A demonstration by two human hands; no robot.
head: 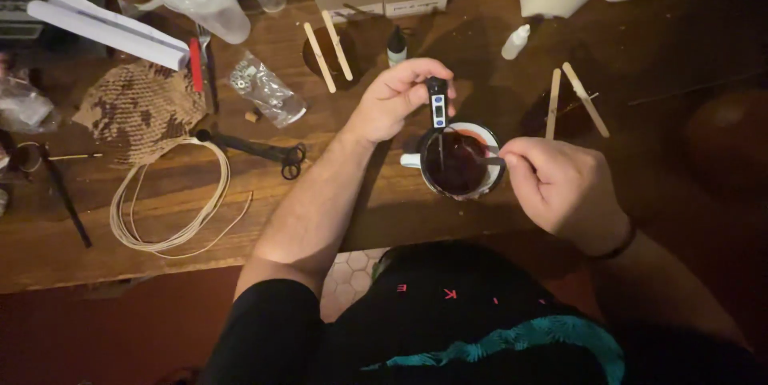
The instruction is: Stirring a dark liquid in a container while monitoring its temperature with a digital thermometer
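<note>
Left hand [392,97] is pinching a probe thermometer [437,105] upright in the mug [458,161] of dark liquid; right hand [556,185] is gripping a stirrer [486,158]. Mug is sitting near the edge of a cluttered wooden table [160,225], dim room, cord coil [172,201] lying at left.

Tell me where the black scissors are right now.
In the head view, the black scissors lie on the wooden table, left of the left hand, beside the coiled cord.

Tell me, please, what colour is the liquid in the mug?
Dark red, almost maroon, in the white mug; the head view shows it from above.
</note>
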